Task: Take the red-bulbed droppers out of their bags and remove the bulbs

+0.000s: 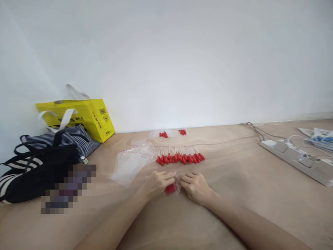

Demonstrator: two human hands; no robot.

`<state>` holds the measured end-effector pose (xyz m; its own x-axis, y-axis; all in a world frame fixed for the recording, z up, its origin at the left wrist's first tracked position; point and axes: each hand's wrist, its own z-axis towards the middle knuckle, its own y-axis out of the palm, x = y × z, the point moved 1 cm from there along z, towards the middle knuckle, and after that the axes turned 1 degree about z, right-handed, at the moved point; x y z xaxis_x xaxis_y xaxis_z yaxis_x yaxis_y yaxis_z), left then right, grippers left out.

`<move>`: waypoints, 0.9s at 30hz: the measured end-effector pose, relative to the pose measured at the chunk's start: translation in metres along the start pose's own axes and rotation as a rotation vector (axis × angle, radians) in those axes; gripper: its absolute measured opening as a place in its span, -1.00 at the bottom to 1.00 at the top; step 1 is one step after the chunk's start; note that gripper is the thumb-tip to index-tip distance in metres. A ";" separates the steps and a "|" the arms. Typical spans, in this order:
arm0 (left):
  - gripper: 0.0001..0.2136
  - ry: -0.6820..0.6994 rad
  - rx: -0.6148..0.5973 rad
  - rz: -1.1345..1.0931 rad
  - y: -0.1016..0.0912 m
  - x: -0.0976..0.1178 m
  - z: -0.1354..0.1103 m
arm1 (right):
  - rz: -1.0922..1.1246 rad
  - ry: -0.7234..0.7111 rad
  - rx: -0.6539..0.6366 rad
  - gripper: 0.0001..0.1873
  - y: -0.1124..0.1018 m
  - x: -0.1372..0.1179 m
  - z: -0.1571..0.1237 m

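Between my two hands is a small clear plastic bag [178, 184] with something red inside it, low on the bag. My left hand [159, 184] has its fingers closed on the bag's left side. On the other side, the fingers of my right hand [194, 186] pinch the bag's right edge. Just beyond my hands lies a row of thin white sticks with red tips [179, 158], the tips turned toward me. Several flat clear plastic bags [132, 161] overlap to the left of that row. What exactly the red content is, I cannot make out.
Farther back, a clear bag holds red-tipped pieces [163, 134]. On the left stand a yellow bag [96, 119], a striped bag [87, 140] and a black bag [52, 170]. A white power strip [293, 159] with plugs and cables lies right, near some papers [321, 139].
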<state>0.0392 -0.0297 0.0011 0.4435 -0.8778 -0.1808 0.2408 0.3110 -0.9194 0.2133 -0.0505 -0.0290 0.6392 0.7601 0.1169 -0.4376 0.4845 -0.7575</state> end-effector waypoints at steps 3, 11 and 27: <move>-0.73 -0.139 0.015 -0.168 -0.004 -0.002 -0.006 | 0.051 0.056 -0.059 -0.81 -0.005 0.006 -0.001; -0.49 -0.516 -0.264 -0.462 -0.023 0.015 -0.045 | 0.710 0.190 -0.167 -0.72 -0.015 0.018 0.001; -0.46 -0.574 -0.297 -0.524 -0.021 0.011 -0.039 | 0.950 0.632 -0.268 -0.79 -0.004 0.009 0.017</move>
<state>0.0056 -0.0604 0.0050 0.7283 -0.5346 0.4287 0.3365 -0.2661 -0.9033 0.2099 -0.0387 -0.0136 0.3611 0.3801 -0.8516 -0.8092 -0.3261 -0.4887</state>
